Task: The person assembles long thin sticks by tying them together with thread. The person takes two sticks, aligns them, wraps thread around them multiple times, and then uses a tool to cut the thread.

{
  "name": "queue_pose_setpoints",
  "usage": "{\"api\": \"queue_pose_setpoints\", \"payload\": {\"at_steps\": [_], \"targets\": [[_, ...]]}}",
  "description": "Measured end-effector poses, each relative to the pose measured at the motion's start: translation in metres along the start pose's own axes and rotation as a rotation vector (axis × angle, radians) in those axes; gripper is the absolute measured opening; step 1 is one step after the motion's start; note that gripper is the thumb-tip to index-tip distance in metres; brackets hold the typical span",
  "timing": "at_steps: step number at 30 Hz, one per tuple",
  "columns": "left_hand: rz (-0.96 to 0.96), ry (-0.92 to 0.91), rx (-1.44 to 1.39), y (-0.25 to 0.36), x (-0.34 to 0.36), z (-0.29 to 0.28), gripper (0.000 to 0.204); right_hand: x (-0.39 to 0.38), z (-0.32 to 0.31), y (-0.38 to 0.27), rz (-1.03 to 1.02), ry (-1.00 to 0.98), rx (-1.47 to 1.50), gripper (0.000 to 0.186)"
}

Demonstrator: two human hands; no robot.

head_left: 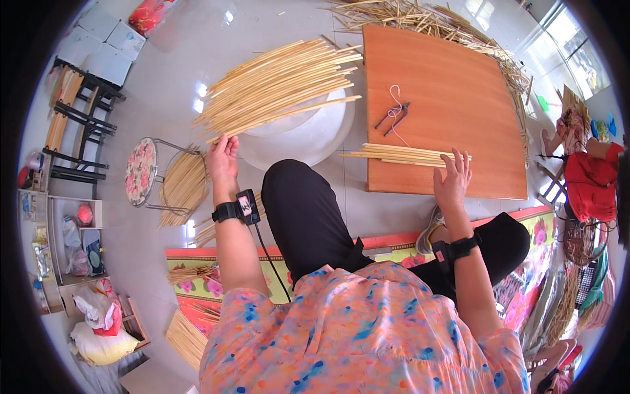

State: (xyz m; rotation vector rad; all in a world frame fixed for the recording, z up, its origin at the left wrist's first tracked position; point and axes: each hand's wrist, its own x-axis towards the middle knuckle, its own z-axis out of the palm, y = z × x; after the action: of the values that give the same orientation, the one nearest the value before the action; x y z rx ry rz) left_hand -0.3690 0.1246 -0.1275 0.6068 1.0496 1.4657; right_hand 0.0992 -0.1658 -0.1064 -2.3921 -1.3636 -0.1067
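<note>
I sit on a flowered mat with one black-trousered knee raised. My left hand (pixel 223 157) reaches to the near ends of a big fan of pale bamboo strips (pixel 279 84) that rests across a white round basin (pixel 308 134); whether it grips one I cannot tell. My right hand (pixel 453 177) lies flat, fingers spread, on the ends of a small row of bamboo strips (pixel 400 155) laid along the near edge of a low orange wooden board (pixel 453 98). Dark pliers with a white string (pixel 394 117) lie on the board beyond them.
More loose strips (pixel 433 23) pile behind the board. A flowered round stool (pixel 142 172) stands at left with a bundle of strips (pixel 184 184) beside it. Further bundles (pixel 187 338) lie by the mat. Shelves and bags line the left; a person in red (pixel 590 177) sits at right.
</note>
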Motion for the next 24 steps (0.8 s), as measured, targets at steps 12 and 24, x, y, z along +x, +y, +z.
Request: {"api": "queue_pose_setpoints", "payload": {"at_steps": [12,24], "targets": [[0.205,-0.644,0.146,0.085,-0.154,0.151,0.014,0.027,-0.115,-0.107,-0.257,0.007,0.764,0.021],[0.083,-0.665,0.086,0.055,-0.222,0.206,0.013,0.026,-0.152,-0.106,-0.303,-0.362,0.828,0.015]]}}
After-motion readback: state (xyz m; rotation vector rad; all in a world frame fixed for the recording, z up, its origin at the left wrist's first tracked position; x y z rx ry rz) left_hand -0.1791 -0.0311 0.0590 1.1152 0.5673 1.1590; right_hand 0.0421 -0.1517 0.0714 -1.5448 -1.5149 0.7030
